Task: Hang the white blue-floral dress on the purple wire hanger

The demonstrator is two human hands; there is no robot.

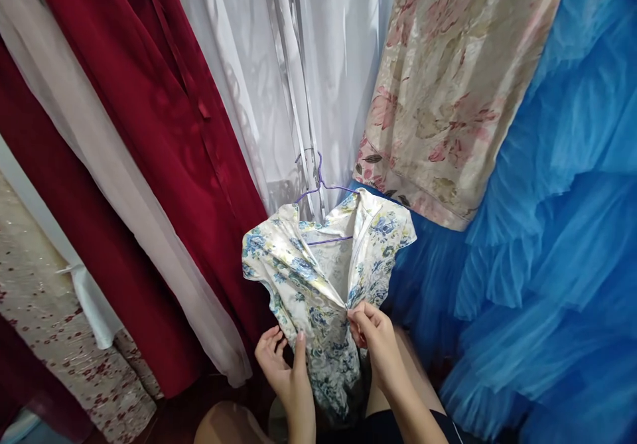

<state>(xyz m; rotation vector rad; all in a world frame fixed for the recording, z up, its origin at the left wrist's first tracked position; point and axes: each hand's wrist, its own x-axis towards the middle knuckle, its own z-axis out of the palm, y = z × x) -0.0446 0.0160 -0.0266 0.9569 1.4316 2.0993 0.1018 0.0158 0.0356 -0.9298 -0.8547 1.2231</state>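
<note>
A white dress with blue and yellow flowers (pixel 293 278) and short cap sleeves hangs in front of me on a thin purple hanger (pixel 322 180). Its front gapes in a deep V, with a zipper (pixel 355 248) along the right edge. At the bottom of the V, my right hand (pixel 375 338) pinches the zipper between thumb and fingers; the pull itself is mostly covered. My left hand (pixel 286 364) is open beside the dress's left side, thumb up against the cloth and fingers loosely bent. The lower part of the dress hangs between my knees.
Dark red gowns (pixel 144 125) and a pale sheer panel (pixel 164 225) hang at left, beside a sequined skirt (pixel 64 364). White cloth (pixel 333 66) hangs behind the hanger. A pink-flowered beige garment (pixel 442 99) and ruffled blue tulle (pixel 562 265) crowd the right.
</note>
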